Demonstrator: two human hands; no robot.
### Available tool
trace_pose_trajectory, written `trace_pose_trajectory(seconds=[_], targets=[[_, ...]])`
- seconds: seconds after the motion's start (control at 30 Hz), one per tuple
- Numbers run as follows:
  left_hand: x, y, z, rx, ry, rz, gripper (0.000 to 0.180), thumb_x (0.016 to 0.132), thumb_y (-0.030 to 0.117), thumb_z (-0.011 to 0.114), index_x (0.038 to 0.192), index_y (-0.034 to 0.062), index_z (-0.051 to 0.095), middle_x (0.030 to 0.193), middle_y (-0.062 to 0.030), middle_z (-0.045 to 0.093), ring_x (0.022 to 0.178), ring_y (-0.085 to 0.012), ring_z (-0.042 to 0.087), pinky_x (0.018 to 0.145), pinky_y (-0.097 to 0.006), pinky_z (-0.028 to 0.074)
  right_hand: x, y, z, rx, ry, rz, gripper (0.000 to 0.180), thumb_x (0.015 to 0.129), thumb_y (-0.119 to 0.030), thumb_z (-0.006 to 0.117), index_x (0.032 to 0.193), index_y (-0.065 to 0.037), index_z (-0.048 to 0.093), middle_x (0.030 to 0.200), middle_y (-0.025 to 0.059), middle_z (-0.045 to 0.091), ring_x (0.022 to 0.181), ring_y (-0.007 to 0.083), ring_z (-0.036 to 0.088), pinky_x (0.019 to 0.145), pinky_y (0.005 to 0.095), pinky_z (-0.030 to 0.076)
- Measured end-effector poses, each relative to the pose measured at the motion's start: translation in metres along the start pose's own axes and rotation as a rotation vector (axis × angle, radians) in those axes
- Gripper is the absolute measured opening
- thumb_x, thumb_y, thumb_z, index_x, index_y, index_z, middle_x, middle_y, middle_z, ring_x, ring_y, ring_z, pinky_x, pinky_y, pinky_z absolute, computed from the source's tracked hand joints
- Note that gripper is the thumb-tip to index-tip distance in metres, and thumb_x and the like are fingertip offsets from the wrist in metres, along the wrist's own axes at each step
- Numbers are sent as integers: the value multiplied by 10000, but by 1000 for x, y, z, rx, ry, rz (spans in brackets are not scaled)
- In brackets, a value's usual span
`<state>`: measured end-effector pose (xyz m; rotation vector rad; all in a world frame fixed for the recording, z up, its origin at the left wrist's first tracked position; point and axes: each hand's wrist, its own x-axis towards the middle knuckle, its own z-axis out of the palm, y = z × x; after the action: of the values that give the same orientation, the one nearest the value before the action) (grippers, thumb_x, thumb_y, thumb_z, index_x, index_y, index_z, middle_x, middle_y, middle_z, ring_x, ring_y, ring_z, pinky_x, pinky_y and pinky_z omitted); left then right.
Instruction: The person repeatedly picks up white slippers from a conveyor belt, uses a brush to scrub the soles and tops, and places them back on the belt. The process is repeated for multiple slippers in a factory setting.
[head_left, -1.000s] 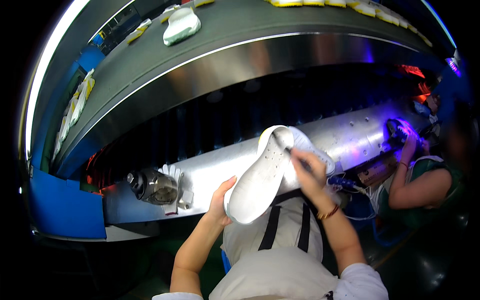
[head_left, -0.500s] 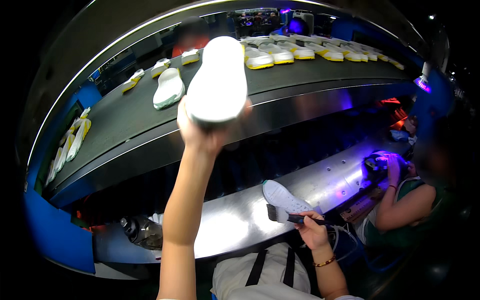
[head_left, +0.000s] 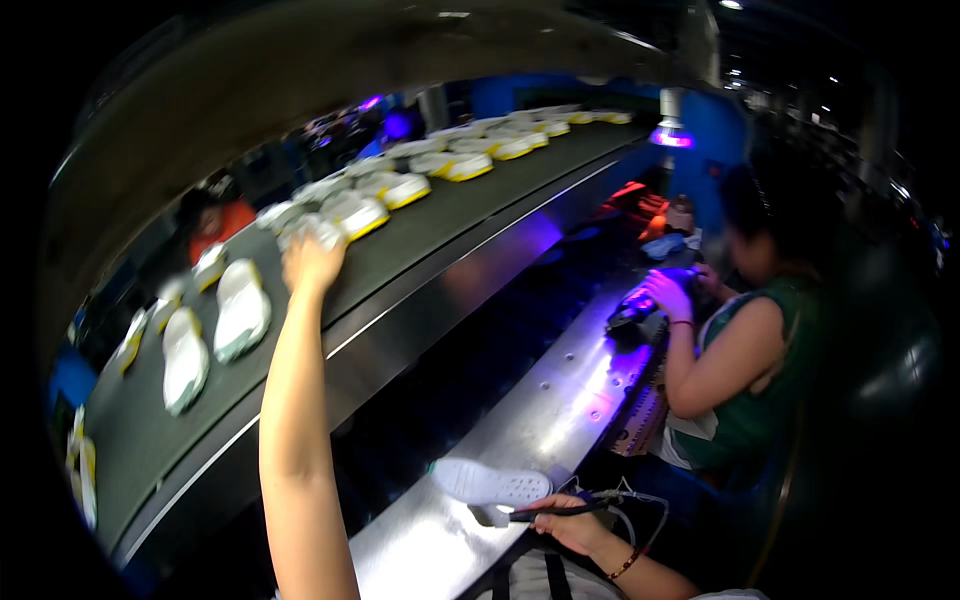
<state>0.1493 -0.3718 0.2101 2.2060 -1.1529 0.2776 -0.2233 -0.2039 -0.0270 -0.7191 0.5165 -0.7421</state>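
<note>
My left hand (head_left: 313, 264) reaches over the dark conveyor belt (head_left: 420, 222), its fingers blurred and closed on a white shoe sole (head_left: 312, 232) at the near end of a row of soles with yellow edges. Low in the view, my right hand (head_left: 570, 524) grips a flat brush (head_left: 535, 515) by its dark handle, with a hose or cable trailing behind it. The bristles are beside a white sole (head_left: 485, 482) with small holes and a green tip, which lies on the metal bench. Two white soles with greenish ends, one of them a pale sole (head_left: 242, 310), rest on the belt to the left.
The shiny metal bench (head_left: 510, 425) runs below the belt. To the right sits a co-worker in a green top (head_left: 755, 370), hands on a dark object (head_left: 635, 318) under purple light. A purple lamp (head_left: 671, 133) hangs near the belt's far end. Another person (head_left: 220, 220) is across the belt.
The large white sole in my left hand has been let go onto the belt; that hand has moved to the row of yellow-edged soles. My view has turned right. The brush stays in my right hand.
</note>
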Motion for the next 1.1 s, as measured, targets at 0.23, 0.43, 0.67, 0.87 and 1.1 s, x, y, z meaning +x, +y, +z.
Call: trace_pose_trajectory(seconds=[0.23, 0.43, 0.67, 0.87, 1.1], targets=[[-2, -16, -3, -109, -57, 91, 665, 592, 418, 682, 1071, 11, 465, 1033, -211, 529, 968, -315, 516, 812, -376, 409, 29, 30, 7, -96, -2, 137, 232, 751, -21, 582, 978, 11, 549, 929, 76, 576, 757, 86, 513, 639, 190, 414], [-6, -13, -8, -61, -12, 222, 488, 614, 229, 705, 1011, 23, 510, 951, -204, 570, 910, -313, 545, 783, -375, 416, 36, 37, 34, -97, -141, 157, 240, 762, -69, 590, 990, -6, 551, 890, 36, 577, 712, 54, 487, 609, 170, 393], [-16, -4, -12, -138, -21, 399, 381, 609, 180, 715, 895, 15, 525, 862, -191, 590, 827, -311, 575, 715, -366, 442, 22, 34, 23, -56, -43, 195, 217, 769, -59, 584, 976, -4, 553, 905, 47, 575, 709, 60, 488, 596, 162, 386], [-23, 10, -10, -387, -192, 437, 281, 670, 221, 666, 782, -6, 544, 758, -157, 593, 719, -232, 569, 675, -313, 430, 24, 32, 21, -77, -38, 119, 225, 761, -53, 588, 975, 4, 544, 898, 54, 576, 727, 68, 504, 625, 178, 406], [-63, -5, -25, -381, 111, 598, 234, 731, 248, 604, 726, 19, 553, 886, -155, 558, 882, -274, 480, 768, -359, 381, 23, 33, 9, -170, 46, 3, 226, 745, -34, 590, 963, 17, 564, 838, 46, 588, 693, 67, 518, 606, 179, 412]])
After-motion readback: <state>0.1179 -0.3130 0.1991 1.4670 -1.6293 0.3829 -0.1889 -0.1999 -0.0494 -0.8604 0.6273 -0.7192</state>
